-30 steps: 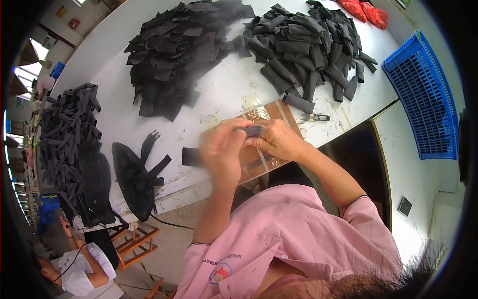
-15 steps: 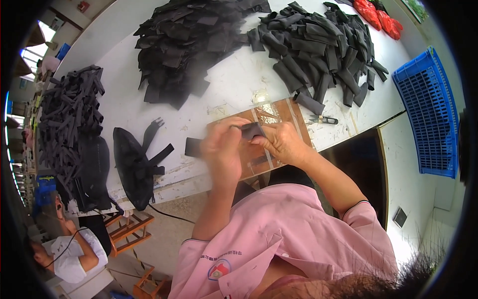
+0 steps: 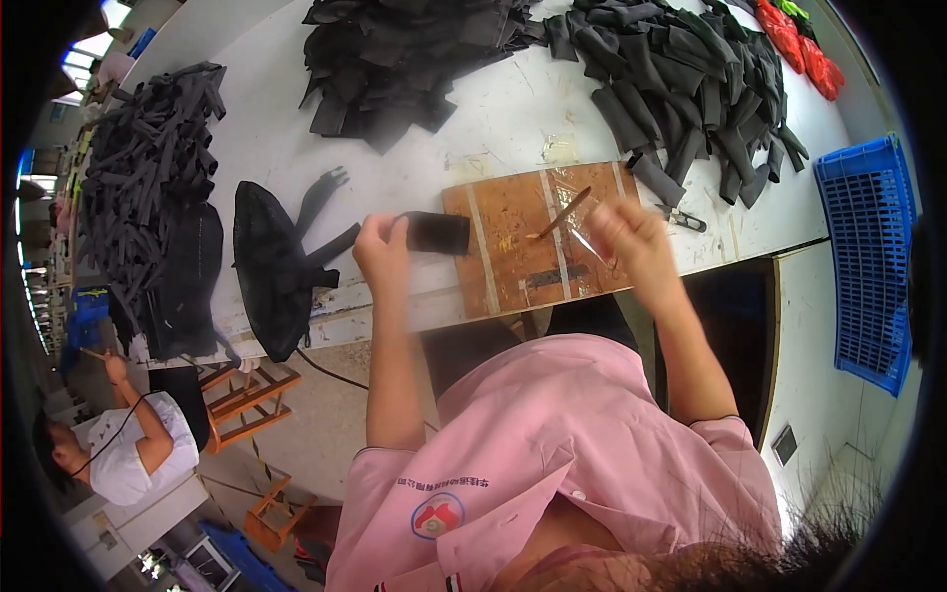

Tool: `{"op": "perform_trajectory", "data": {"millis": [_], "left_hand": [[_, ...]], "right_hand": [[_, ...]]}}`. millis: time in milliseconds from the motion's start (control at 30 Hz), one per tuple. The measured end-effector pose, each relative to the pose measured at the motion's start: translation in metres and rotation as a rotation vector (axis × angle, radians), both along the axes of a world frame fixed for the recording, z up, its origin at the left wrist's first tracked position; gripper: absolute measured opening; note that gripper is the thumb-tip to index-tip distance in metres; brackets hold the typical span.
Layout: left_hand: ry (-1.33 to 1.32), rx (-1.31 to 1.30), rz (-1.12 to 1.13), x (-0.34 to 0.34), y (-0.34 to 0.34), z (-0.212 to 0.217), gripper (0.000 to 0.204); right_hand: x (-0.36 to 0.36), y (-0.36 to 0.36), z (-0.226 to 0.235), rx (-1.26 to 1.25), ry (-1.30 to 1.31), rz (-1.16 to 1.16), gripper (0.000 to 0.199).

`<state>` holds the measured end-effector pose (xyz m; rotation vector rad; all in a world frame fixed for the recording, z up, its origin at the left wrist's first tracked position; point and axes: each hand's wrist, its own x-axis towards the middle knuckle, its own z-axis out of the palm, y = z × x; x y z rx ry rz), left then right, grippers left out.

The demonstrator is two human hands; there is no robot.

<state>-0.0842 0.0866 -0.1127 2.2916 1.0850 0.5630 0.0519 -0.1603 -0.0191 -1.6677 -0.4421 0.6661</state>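
Observation:
My left hand [image 3: 382,247] pinches one end of a flat black fabric piece [image 3: 439,233]. The piece reaches over the left edge of a brown wooden board [image 3: 483,281]. A slim brush [image 3: 569,211] slants over the board, its tip toward the middle and its handle end near my right hand [image 3: 629,242]. That hand hovers at the board's right side, smeared by motion. Its fingers look curled, but whether they touch the brush or hold anything does not show. Pale tape strips and shiny clear film cover parts of the board.
Black fabric heaps lie at the far middle [image 3: 385,69], far right [image 3: 681,79] and left [image 3: 148,148]. Beside my left hand is a dark padded form [image 3: 264,271] with straps. A small cutter [image 3: 686,219], blue crate [image 3: 866,266] and red bags [image 3: 814,64] are right. A person [image 3: 143,444] sits left.
My hands, together over the board before, have parted. The left has gone left with the black fabric piece; the right has moved right. The brush now shows, and the whole view has shifted.

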Motion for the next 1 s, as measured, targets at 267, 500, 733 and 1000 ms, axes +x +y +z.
{"op": "perform_trajectory", "data": {"millis": [267,500,733,1000], "left_hand": [[-0.405,-0.922,-0.602,-0.001,-0.065,0.101,0.027],[-0.638,-1.568,-0.472,-0.009,-0.073,0.101,0.041],[-0.319,-1.426,-0.608,-0.004,-0.063,0.102,0.009],[-0.254,-0.782,-0.476,-0.008,-0.084,0.098,0.008]], "right_hand": [[-0.049,0.038,0.016,0.058,-0.701,0.135,0.026],[-0.034,0.019,0.016,0.086,0.169,0.284,0.010],[-0.018,0.013,0.017,0.009,0.056,0.509,0.011],[-0.048,0.016,0.019,-0.204,-1.100,0.028,0.033]]}}
